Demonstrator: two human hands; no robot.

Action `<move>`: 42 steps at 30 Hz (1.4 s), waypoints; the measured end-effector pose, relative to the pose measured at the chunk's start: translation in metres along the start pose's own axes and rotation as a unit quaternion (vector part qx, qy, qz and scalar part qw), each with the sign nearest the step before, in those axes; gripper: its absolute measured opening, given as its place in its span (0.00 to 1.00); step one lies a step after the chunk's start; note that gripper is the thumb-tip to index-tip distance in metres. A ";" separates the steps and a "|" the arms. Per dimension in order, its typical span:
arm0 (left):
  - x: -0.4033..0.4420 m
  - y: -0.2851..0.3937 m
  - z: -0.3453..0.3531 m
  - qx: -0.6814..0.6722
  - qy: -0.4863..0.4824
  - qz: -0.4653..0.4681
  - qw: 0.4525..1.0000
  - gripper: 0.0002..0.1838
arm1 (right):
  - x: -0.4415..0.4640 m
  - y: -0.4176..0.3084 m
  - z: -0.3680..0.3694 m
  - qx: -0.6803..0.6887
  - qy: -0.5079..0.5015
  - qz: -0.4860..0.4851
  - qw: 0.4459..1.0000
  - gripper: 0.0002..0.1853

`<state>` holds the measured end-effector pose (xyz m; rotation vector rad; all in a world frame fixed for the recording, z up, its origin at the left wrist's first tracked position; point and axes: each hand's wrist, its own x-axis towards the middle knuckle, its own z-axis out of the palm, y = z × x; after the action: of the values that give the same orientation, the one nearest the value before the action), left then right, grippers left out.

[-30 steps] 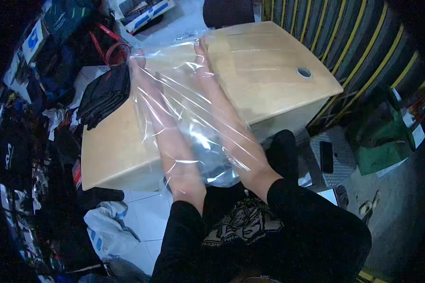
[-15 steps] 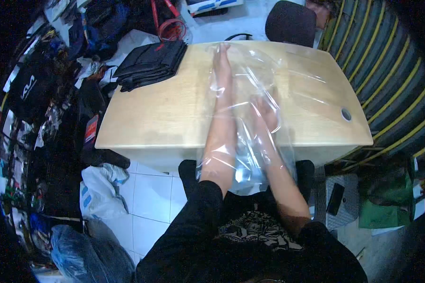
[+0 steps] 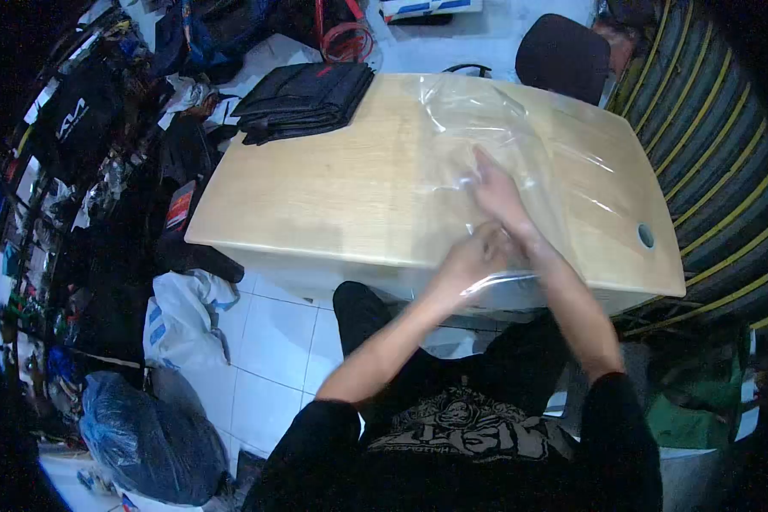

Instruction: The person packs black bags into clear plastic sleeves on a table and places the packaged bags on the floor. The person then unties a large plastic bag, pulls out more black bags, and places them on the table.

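Observation:
A large clear plastic bag (image 3: 529, 136) lies across the wooden table, its near end hanging at the front edge. My right hand (image 3: 499, 194) reaches forward over the middle of the table, fingers stretched out and smeared by motion; the film is around or under it, I cannot tell which. Close to my right wrist, my left hand (image 3: 476, 256) is curled closed on the near part of the bag. A shiny fold of film shows just below the left hand.
Folded black fabric bags (image 3: 303, 102) are stacked at the table's (image 3: 316, 196) far left. A round cable hole (image 3: 646, 235) is near its right edge. Coiled black and yellow hose (image 3: 717, 145) stands to the right. White sacking (image 3: 183, 316) and a dark plastic sack (image 3: 149, 439) lie on the floor.
My left hand has come back from the bag's far end to beside my right wrist and curled closed. My right hand has shifted slightly. The camera view has turned a little left.

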<state>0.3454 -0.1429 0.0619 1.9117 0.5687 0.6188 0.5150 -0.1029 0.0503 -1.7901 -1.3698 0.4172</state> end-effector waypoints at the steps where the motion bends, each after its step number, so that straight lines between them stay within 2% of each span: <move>1: 0.007 0.013 -0.015 -0.019 -0.090 -0.060 0.994 0.17 | -0.014 0.001 0.004 -0.125 -0.075 -0.025 0.989 0.34; 2: 0.021 0.028 -0.031 -0.041 -0.177 -0.120 0.976 0.15 | -0.043 -0.020 -0.004 0.096 -0.163 0.041 0.981 0.29; 3: 0.030 0.035 -0.040 -0.067 -0.262 -0.176 0.947 0.14 | -0.063 -0.044 -0.018 0.196 -0.216 0.088 0.953 0.23; 4: 0.035 0.034 -0.036 -0.073 -0.265 -0.106 0.955 0.11 | -0.082 -0.067 -0.032 0.285 -0.260 0.145 0.911 0.20; 6: 0.034 0.052 -0.027 -0.040 -0.225 -0.043 0.973 0.10 | -0.037 0.002 -0.026 0.281 -0.228 0.192 0.912 0.20; 7: 0.028 0.063 -0.020 -0.029 -0.202 -0.013 0.979 0.10 | -0.038 -0.016 -0.040 0.123 -0.198 0.003 0.972 0.21; 8: 0.020 0.068 -0.014 -0.149 -0.209 -0.091 0.962 0.10 | -0.038 -0.033 -0.054 -0.062 -0.096 -0.161 0.980 0.23; 10: 0.011 0.052 0.006 -0.102 -0.130 0.104 0.981 0.13 | -0.012 -0.020 -0.053 -0.100 -0.114 -0.114 0.982 0.25; 11: 0.006 0.042 0.018 -0.074 -0.088 0.201 0.973 0.15 | 0.000 -0.012 -0.053 -0.118 -0.119 -0.091 0.982 0.26; 12: -0.008 0.034 0.038 -0.118 -0.127 0.178 0.969 0.17 | 0.003 -0.014 -0.053 -0.068 -0.129 -0.095 0.985 0.26; 13: -0.021 0.030 0.053 -0.164 -0.162 0.153 0.961 0.18 | 0.011 -0.010 -0.049 -0.085 -0.123 -0.099 0.984 0.26; 14: -0.037 0.055 0.034 -0.182 -0.157 0.135 0.961 0.19 | 0.021 -0.001 -0.041 -0.101 -0.120 -0.102 0.982 0.26; 15: -0.037 0.047 0.022 -0.210 -0.148 0.107 0.960 0.19 | 0.028 0.003 -0.030 -0.111 -0.118 -0.108 0.981 0.26; 17: -0.022 0.027 -0.002 -0.263 -0.141 0.055 0.953 0.18 | 0.010 -0.035 -0.024 -0.173 -0.164 -0.018 0.971 0.27; 18: -0.013 0.023 -0.017 -0.322 -0.160 -0.011 0.933 0.18 | 0.000 -0.049 -0.022 -0.204 -0.183 0.026 0.962 0.27; 19: -0.002 0.018 -0.031 -0.334 -0.180 0.001 0.925 0.16 | -0.010 -0.033 -0.015 -0.105 -0.161 -0.086 0.978 0.22; 20: 0.015 0.006 -0.039 -0.348 -0.238 -0.073 0.904 0.13 | -0.025 -0.001 -0.002 -0.002 -0.137 -0.191 0.972 0.17; 22: 0.047 -0.012 -0.065 -0.389 -0.343 -0.110 0.848 0.13 | -0.048 0.006 0.003 0.205 -0.166 -0.184 0.947 0.12; 23: 0.056 -0.014 -0.070 -0.405 -0.398 -0.125 0.814 0.13 | -0.057 -0.022 -0.007 0.306 -0.217 -0.078 0.924 0.11; 24: 0.059 -0.008 -0.069 -0.374 -0.352 -0.121 0.850 0.13 | -0.061 -0.036 -0.015 0.400 -0.258 0.027 0.879 0.10; 25: 0.059 0.001 -0.065 -0.341 -0.305 -0.117 0.882 0.13 | -0.062 -0.032 -0.020 0.301 -0.231 -0.031 0.925 0.09; 26: 0.053 0.011 -0.056 -0.313 -0.202 -0.115 0.921 0.12 | -0.061 -0.027 -0.025 0.195 -0.201 -0.085 0.956 0.07; 27: 0.047 0.017 -0.051 -0.338 -0.186 -0.112 0.916 0.12 | -0.063 -0.020 -0.028 0.104 -0.168 -0.116 0.973 0.12; 29: 0.033 0.022 -0.047 -0.391 -0.145 -0.111 0.902 0.14 | -0.067 -0.005 -0.033 -0.088 -0.089 -0.159 0.979 0.22; 30: 0.026 0.026 -0.045 -0.362 -0.096 -0.107 0.921 0.18 | -0.078 -0.018 -0.035 -0.179 -0.046 -0.197 0.963 0.22; 32: 0.010 0.027 -0.035 -0.366 0.040 -0.067 0.928 0.21 | -0.095 -0.065 -0.052 -0.204 -0.160 -0.045 0.965 0.22; 33: 0.001 0.027 -0.031 -0.365 0.109 -0.045 0.924 0.22 | -0.104 -0.082 -0.062 -0.202 -0.185 -0.064 0.960 0.21; 35: -0.022 0.027 -0.032 -0.332 0.070 -0.075 0.938 0.21 | -0.119 -0.108 -0.078 -0.196 -0.232 -0.103 0.947 0.20; 36: -0.032 0.026 -0.034 -0.316 0.054 -0.090 0.943 0.20 | -0.119 -0.121 -0.091 -0.167 -0.272 -0.093 0.943 0.18; 38: -0.051 0.020 -0.049 -0.255 -0.085 -0.088 0.959 0.18 | -0.106 -0.139 -0.108 -0.111 -0.357 -0.079 0.924 0.16; 39: -0.059 0.016 -0.059 -0.221 -0.149 -0.088 0.960 0.16 | -0.092 -0.140 -0.105 -0.085 -0.317 -0.105 0.939 0.15; 41: -0.072 0.011 -0.076 -0.245 -0.157 -0.104 0.951 0.15 | -0.054 -0.141 -0.089 -0.027 -0.240 -0.157 0.958 0.13; 42: -0.076 0.008 -0.086 -0.255 -0.162 -0.112 0.947 0.14 | -0.026 -0.147 -0.076 -0.043 -0.212 -0.139 0.966 0.14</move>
<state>0.2335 -0.1356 0.0875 1.3929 0.3597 0.2580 0.4638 -0.1471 0.2036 -1.5984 -1.9347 0.6200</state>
